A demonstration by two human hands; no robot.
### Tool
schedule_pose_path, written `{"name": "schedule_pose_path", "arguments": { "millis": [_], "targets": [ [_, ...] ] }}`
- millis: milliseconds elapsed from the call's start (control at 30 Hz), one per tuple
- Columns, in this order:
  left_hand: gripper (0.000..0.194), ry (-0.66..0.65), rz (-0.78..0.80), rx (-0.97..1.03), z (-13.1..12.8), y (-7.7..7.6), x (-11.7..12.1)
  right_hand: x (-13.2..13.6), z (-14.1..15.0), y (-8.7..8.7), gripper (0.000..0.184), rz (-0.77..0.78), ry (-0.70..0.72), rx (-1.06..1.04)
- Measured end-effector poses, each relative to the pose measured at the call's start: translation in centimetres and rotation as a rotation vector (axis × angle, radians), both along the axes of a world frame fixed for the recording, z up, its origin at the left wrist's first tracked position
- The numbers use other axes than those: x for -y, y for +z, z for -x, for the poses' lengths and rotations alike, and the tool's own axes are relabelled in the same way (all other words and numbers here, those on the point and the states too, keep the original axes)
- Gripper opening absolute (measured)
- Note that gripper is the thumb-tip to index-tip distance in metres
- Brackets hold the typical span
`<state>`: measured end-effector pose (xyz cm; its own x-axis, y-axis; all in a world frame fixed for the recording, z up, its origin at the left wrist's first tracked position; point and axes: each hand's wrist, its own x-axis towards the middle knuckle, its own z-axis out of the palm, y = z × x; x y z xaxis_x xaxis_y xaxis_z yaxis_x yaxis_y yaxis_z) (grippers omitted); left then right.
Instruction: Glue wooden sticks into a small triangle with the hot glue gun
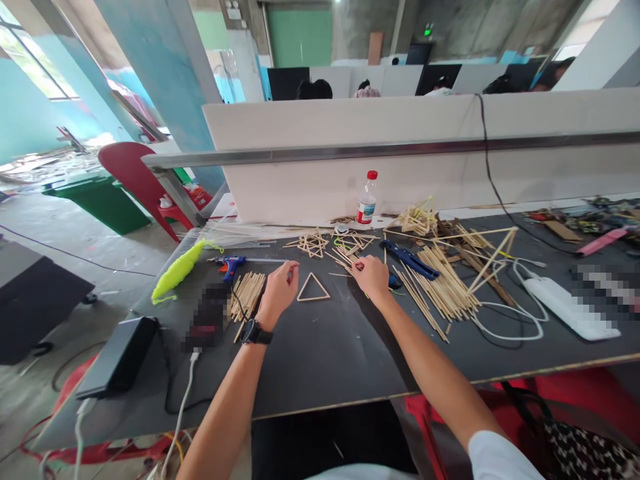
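My left hand, a watch on its wrist, is raised over the table with thumb and fingertips pressed together. Anything between those fingertips is too small to make out. Just right of it lies a flat triangle made of three wooden sticks. My right hand is closed at a small loose pile of thin wooden sticks, its fingertips pinching a stick there. Beside my left hand are a bundle of sticks and a blue glue gun. Blue-handled pliers lie right of my right hand.
Joined stick shapes lie at the back, near a bottle. More sticks and a stick frame are right, with a white power strip and cables. A yellow-green bundle and black box are left.
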<state>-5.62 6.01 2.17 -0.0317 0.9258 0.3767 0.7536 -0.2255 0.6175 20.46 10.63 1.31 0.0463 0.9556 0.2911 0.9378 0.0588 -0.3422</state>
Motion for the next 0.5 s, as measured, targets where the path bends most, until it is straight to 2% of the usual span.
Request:
{"name": "schedule_pose_path", "arguments": {
  "millis": [100, 233, 333, 500],
  "targets": [
    [0.026, 0.051, 0.026, -0.053, 0.4, -0.3, -0.2, -0.2, -0.2, -0.3, 0.025, -0.026, -0.016, 0.0],
    [0.021, 0.143, 0.137, -0.19, 0.9, -0.6, -0.3, -0.4, -0.5, -0.7, 0.034, -0.041, 0.007, -0.003],
    [0.02, 0.145, 0.2, -0.246, 1.2, -0.7, -0.4, -0.4, -0.4, -0.9, 0.029, -0.031, 0.084, -0.034],
    [0.017, 0.094, 0.215, -0.239, 1.3, -1.2, -0.5, -0.1, 0.1, -1.2, 0.023, -0.023, 0.206, -0.087]
  ]
}}
